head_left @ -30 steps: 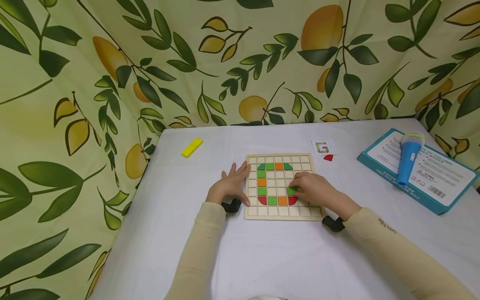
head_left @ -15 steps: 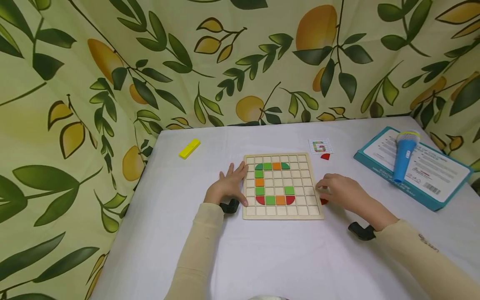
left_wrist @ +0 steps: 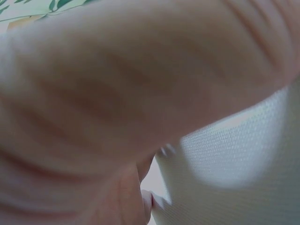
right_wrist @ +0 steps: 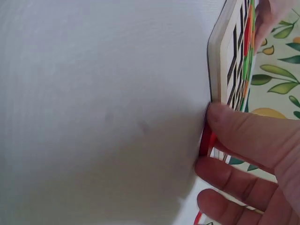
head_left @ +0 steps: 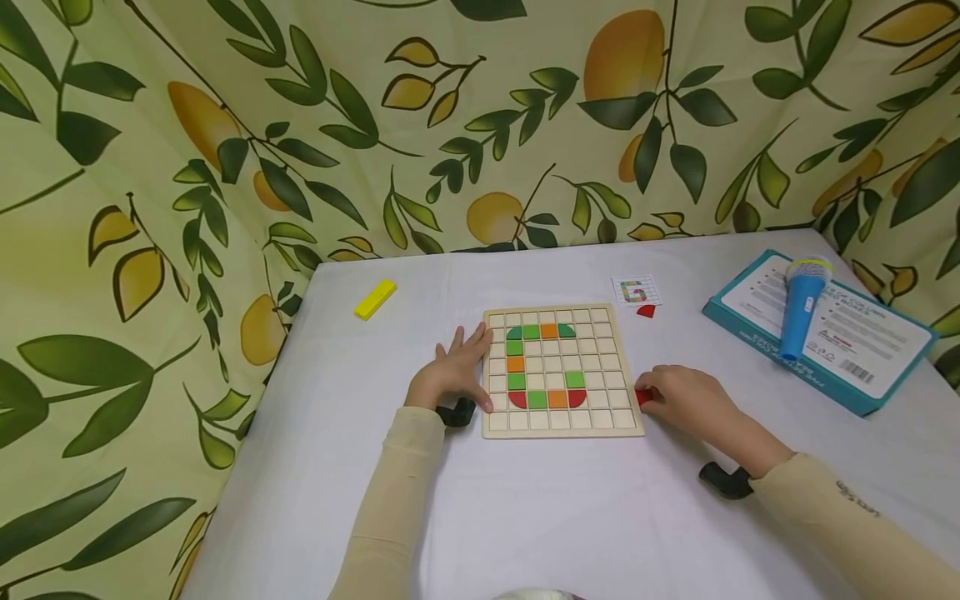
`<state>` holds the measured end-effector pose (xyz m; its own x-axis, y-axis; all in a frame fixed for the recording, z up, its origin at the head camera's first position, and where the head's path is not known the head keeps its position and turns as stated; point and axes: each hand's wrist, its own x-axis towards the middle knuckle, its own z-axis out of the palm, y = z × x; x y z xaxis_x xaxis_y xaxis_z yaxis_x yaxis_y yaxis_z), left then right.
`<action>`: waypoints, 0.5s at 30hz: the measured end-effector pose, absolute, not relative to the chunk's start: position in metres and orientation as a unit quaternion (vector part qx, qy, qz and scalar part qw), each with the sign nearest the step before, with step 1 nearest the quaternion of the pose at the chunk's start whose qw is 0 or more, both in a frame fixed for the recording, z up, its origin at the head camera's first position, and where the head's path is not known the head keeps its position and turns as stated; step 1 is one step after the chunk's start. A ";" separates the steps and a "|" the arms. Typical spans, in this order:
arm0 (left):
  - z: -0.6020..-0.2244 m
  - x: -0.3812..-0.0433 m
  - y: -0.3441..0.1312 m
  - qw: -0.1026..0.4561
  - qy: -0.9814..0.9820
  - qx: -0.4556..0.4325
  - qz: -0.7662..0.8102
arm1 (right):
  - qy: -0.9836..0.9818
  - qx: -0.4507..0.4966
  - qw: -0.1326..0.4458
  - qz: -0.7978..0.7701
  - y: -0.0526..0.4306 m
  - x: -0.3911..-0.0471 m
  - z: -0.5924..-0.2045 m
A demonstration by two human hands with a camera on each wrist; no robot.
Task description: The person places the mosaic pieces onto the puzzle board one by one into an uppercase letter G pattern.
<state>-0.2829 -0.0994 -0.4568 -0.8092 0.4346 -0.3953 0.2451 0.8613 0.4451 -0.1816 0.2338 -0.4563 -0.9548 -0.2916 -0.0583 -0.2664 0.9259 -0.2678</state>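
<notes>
A square wooden grid board point(head_left: 562, 433) lies on the table, with green, orange and red tiles forming a partial ring in its cells. Along the board's left edge rests my left hand point(head_left: 452, 371), its fingers spread and thumb near the lower corner. Just off the right edge, my right hand point(head_left: 686, 400) pinches a small red tile point(head_left: 643, 397) between thumb and forefinger. The right wrist view shows that red tile point(right_wrist: 206, 140) close to the board's side, partly covered by the thumb. My own skin fills most of the left wrist view.
Behind the board's right corner lie a printed pattern card point(head_left: 637, 290) and a loose red quarter-round tile point(head_left: 646, 311). A blue toy microphone point(head_left: 804, 312) rests on a teal-edged box point(head_left: 885, 367) at right. A yellow block point(head_left: 375, 299) lies back left. Patterned fabric hangs behind.
My right hand has left a green tile on the board, moved right past the board's edge, and taken the red tile between its fingers. My left hand stays at the left edge.
</notes>
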 end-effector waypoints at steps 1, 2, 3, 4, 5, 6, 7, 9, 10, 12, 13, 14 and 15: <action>-0.457 -0.283 -0.099 0.249 0.932 0.183 0.191 | 0.981 -0.139 0.045 -0.127 0.233 -0.181 -0.456; -0.456 -0.283 -0.099 0.249 0.932 0.183 0.191 | 0.982 -0.136 0.043 -0.125 0.233 -0.181 -0.456; -0.456 -0.283 -0.099 0.249 0.931 0.184 0.191 | 0.982 -0.135 0.041 -0.124 0.233 -0.181 -0.456; -0.456 -0.283 -0.099 0.249 0.931 0.184 0.192 | 0.982 -0.134 0.040 -0.124 0.233 -0.180 -0.456; -0.456 -0.283 -0.099 0.249 0.931 0.183 0.193 | 0.983 -0.133 0.038 -0.123 0.233 -0.180 -0.455; -0.456 -0.283 -0.099 0.249 0.931 0.183 0.194 | 0.983 -0.133 0.036 -0.122 0.233 -0.180 -0.455; -0.456 -0.284 -0.099 0.248 0.931 0.183 0.195 | 0.983 -0.136 0.034 -0.123 0.233 -0.180 -0.456; -0.456 -0.284 -0.100 0.248 0.931 0.183 0.195 | 0.982 -0.142 0.030 -0.124 0.233 -0.180 -0.456; -0.456 -0.284 -0.100 0.249 0.931 0.183 0.195 | 0.981 -0.145 0.028 -0.124 0.234 -0.181 -0.456; -0.457 -0.285 -0.100 0.249 0.931 0.182 0.196 | 0.980 -0.152 0.024 -0.123 0.235 -0.181 -0.456; -0.457 -0.285 -0.100 0.249 0.931 0.182 0.196 | 0.980 -0.154 0.023 -0.122 0.235 -0.181 -0.456; -0.457 -0.285 -0.100 0.250 0.931 0.182 0.195 | 0.980 -0.156 0.023 -0.121 0.235 -0.181 -0.457; -0.457 -0.285 -0.099 0.250 0.931 0.182 0.195 | 0.980 -0.156 0.023 -0.121 0.235 -0.181 -0.457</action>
<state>-0.2846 -0.0995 -0.4568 -0.8096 0.4354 -0.3937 0.2405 0.8578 0.4541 -0.1808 0.2351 -0.4567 -0.9503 -0.3112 -0.0076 -0.3001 0.9222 -0.2439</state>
